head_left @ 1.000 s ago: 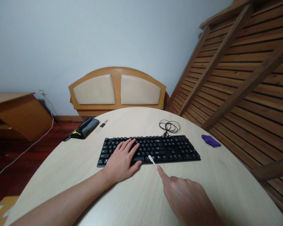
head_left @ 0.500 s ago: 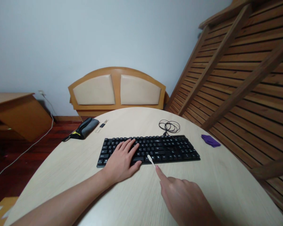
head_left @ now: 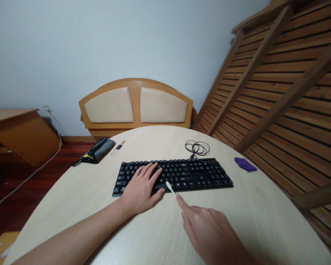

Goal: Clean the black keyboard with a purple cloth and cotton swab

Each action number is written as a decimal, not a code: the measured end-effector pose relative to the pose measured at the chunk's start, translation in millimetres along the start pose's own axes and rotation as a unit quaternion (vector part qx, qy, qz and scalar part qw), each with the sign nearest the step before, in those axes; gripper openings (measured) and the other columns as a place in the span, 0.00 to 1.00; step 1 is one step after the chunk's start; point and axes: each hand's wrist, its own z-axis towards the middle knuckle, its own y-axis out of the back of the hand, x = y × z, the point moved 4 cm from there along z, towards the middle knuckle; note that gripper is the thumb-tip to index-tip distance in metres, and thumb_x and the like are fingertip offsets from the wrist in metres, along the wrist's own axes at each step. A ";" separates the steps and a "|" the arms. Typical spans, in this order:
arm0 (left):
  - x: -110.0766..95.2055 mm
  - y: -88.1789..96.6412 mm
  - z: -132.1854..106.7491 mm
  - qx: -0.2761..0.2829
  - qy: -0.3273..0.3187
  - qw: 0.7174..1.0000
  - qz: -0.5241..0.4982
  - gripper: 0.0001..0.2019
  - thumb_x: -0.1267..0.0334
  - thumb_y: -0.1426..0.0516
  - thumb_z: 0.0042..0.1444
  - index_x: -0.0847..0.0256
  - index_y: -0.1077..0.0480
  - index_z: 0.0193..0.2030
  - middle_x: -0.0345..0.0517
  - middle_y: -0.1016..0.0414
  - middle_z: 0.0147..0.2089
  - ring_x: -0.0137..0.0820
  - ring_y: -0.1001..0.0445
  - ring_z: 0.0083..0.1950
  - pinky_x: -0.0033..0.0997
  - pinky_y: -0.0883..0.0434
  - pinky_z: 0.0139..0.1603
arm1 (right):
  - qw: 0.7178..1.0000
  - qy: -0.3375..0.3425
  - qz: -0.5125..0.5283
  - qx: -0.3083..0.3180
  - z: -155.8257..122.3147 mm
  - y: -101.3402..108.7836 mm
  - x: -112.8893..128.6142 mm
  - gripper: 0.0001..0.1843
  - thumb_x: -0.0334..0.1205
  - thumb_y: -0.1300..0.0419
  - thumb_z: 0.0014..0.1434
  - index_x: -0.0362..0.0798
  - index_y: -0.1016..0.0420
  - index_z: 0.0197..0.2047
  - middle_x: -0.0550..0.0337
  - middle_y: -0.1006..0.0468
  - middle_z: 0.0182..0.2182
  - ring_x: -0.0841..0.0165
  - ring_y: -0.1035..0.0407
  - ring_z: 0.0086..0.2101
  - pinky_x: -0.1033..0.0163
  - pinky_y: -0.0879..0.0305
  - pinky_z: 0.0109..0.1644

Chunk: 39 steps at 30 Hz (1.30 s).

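A black keyboard [head_left: 187, 175] lies flat across the middle of the round table. My left hand [head_left: 142, 187] rests on its left part, fingers spread over the keys and thumb along the front edge. In my right hand [head_left: 206, 228] is a cotton swab [head_left: 170, 187], pinched with the index finger stretched along it. The white tip of the swab is at the bottom row of keys, just right of my left thumb. Part of the swab's stick is hidden by my fingers.
A coiled black cable [head_left: 198, 148] lies behind the keyboard. The purple cloth [head_left: 245, 164] sits to the right on the pale table [head_left: 160, 235]. At the back left are a grey and black pouch [head_left: 99, 150] and a small dark-and-clear item [head_left: 118, 147]. Wooden slats [head_left: 278, 110] lean at the right.
My right hand has moved a little to the left, carrying the swab tip along the bottom row of keys toward my left thumb. My left hand stays in place on the keyboard.
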 end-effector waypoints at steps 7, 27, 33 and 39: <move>0.2 -0.9 0.4 0.003 0.001 1.000 -0.003 0.31 0.48 0.44 0.64 0.63 0.38 0.69 0.58 0.40 0.73 0.50 0.42 0.73 0.55 0.41 0.71 | 1.000 0.000 -0.026 0.008 2.4 -1.7 0.6 0.30 0.29 0.46 0.65 0.52 0.35 0.69 0.57 0.14 0.35 0.64 0.19 0.30 0.67 0.35 0.27; 0.5 0.0 0.5 0.009 0.000 1.000 0.009 0.31 0.49 0.44 0.64 0.64 0.38 0.70 0.58 0.40 0.73 0.50 0.42 0.72 0.54 0.42 0.71 | 0.999 0.001 -0.041 0.008 1.4 -3.1 1.7 0.31 0.29 0.44 0.65 0.53 0.36 0.70 0.58 0.14 0.33 0.64 0.19 0.29 0.66 0.34 0.26; -0.6 0.5 0.5 0.008 0.001 1.000 0.010 0.31 0.49 0.44 0.64 0.64 0.37 0.69 0.59 0.40 0.72 0.50 0.42 0.72 0.54 0.41 0.71 | 0.998 0.008 -0.058 -0.019 4.3 -6.7 -0.1 0.29 0.30 0.43 0.66 0.53 0.35 0.69 0.59 0.15 0.33 0.66 0.20 0.28 0.67 0.37 0.24; 0.2 -0.6 0.5 0.009 0.002 1.000 0.012 0.31 0.49 0.44 0.64 0.64 0.37 0.69 0.59 0.40 0.73 0.49 0.42 0.72 0.54 0.41 0.71 | 0.996 0.002 -0.078 -0.049 -0.2 -5.9 -2.4 0.28 0.32 0.40 0.64 0.56 0.31 0.66 0.60 0.15 0.29 0.66 0.21 0.24 0.68 0.40 0.21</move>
